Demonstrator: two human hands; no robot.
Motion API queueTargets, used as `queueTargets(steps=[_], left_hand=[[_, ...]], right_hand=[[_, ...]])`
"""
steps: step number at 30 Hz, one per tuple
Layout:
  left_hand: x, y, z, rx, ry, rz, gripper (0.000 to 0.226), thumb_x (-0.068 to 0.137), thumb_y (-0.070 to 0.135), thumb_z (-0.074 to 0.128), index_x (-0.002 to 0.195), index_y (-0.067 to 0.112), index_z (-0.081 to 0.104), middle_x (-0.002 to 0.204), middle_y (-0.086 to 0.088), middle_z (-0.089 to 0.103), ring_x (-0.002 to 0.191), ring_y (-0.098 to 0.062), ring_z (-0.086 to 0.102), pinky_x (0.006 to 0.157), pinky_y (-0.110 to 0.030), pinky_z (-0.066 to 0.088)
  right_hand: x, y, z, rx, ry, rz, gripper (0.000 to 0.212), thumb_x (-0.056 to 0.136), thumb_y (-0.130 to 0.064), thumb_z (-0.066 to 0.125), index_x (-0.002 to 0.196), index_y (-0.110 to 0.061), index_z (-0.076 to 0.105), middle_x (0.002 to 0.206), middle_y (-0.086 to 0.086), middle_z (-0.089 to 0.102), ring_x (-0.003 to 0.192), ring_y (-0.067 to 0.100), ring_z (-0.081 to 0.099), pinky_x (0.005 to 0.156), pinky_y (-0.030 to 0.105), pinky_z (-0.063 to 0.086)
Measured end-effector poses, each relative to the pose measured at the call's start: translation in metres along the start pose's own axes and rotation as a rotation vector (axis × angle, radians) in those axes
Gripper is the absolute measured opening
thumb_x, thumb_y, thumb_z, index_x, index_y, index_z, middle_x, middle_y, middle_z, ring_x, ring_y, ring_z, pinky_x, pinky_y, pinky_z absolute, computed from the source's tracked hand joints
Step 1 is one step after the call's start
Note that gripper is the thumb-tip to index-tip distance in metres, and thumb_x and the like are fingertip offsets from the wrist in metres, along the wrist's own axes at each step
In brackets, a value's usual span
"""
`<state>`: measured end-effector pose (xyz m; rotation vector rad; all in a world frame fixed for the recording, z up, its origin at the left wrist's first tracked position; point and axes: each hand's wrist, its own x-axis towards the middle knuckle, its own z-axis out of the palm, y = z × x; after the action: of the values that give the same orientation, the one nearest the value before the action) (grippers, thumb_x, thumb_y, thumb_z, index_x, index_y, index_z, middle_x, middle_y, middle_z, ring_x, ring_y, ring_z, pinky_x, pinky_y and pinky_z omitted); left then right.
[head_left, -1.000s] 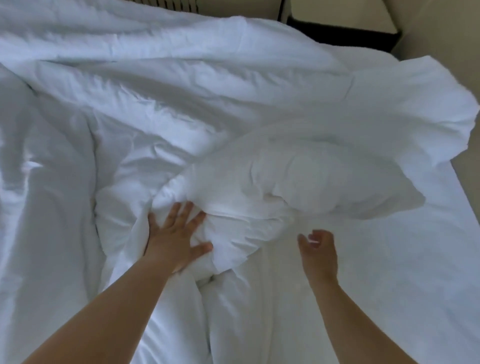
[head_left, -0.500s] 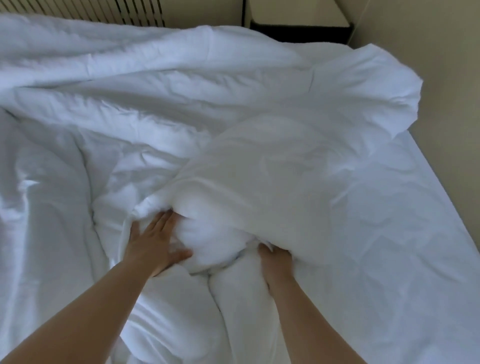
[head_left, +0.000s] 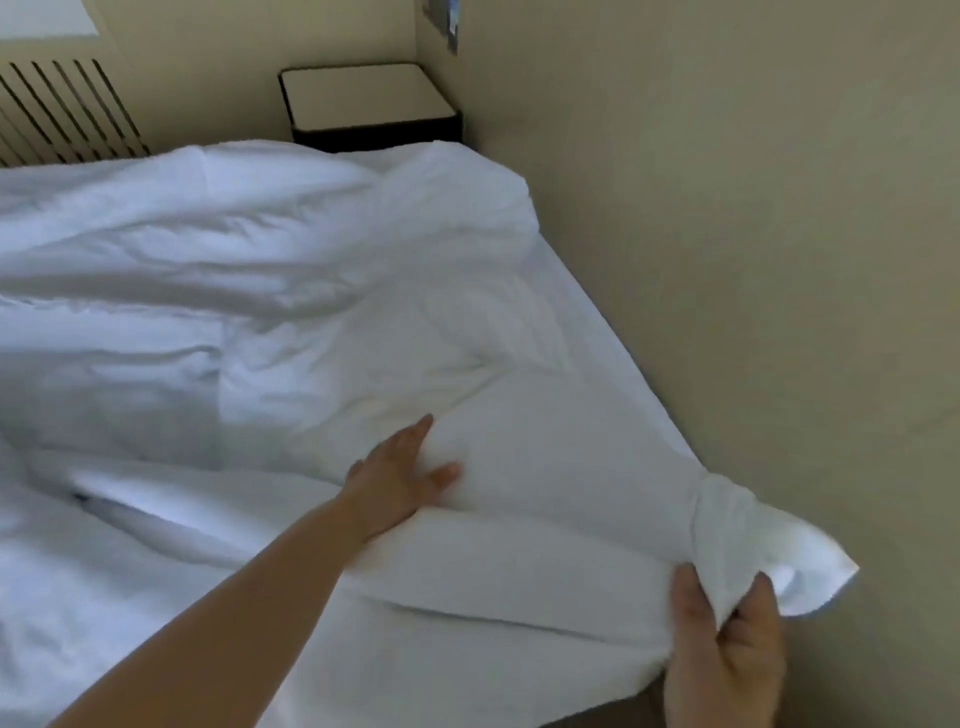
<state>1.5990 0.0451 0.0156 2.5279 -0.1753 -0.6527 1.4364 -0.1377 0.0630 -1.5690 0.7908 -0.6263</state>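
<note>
The right grip (head_left: 727, 660) clenches the duvet corner (head_left: 727, 514), seemingly knotted, while the left grip (head_left: 397, 480) presses flat up-left of it; a hard tug could slip it free.

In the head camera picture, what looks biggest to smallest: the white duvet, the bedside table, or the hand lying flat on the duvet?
1. duvet, fills most of the view.
2. bedside table.
3. left hand, looks slightly smaller than the table, but it is nearer the camera, so that pair is close.

place: bedroom | evidence: bed (head_left: 597, 332) with white duvet (head_left: 208, 270), nightstand (head_left: 369, 104) in corner, wall vent (head_left: 67, 114)
</note>
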Motion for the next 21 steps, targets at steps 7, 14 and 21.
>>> queueTargets(steps=[7,14,21], left_hand=[[-0.049,-0.008,0.12,0.544,-0.473,-0.016,0.086,0.085,0.06,0.047,0.148,0.029,-0.004,0.156,0.003,-0.011,0.145,-0.015,-0.003,0.115,-0.049,0.003],[-0.04,-0.018,0.128,0.568,-0.369,-0.021,0.076,0.091,0.053,0.041,0.147,0.029,-0.004,0.156,0.006,-0.009,0.144,-0.013,-0.001,0.116,-0.041,0.006],[-0.023,-0.027,0.124,0.434,0.123,0.283,0.06,0.092,0.055,0.015,0.132,0.02,0.045,0.127,-0.012,0.053,0.122,-0.027,0.045,0.11,-0.034,0.018]], right_hand=[[-0.026,0.183,-0.101,-0.44,-0.385,0.774,0.035,0.081,-0.01,0.062,0.111,0.008,0.059,0.076,0.01,0.06,0.067,0.019,0.054,0.07,0.017,0.05],[0.045,0.144,-0.1,-0.744,-0.511,0.508,0.032,0.098,-0.02,0.041,0.129,-0.017,0.046,0.125,-0.001,0.053,0.119,0.015,0.049,0.095,0.024,0.036],[0.144,0.115,-0.014,-0.811,-0.438,0.167,0.052,0.091,-0.026,0.056,0.138,-0.012,0.038,0.146,0.007,0.034,0.136,0.024,0.027,0.111,0.037,0.025]])
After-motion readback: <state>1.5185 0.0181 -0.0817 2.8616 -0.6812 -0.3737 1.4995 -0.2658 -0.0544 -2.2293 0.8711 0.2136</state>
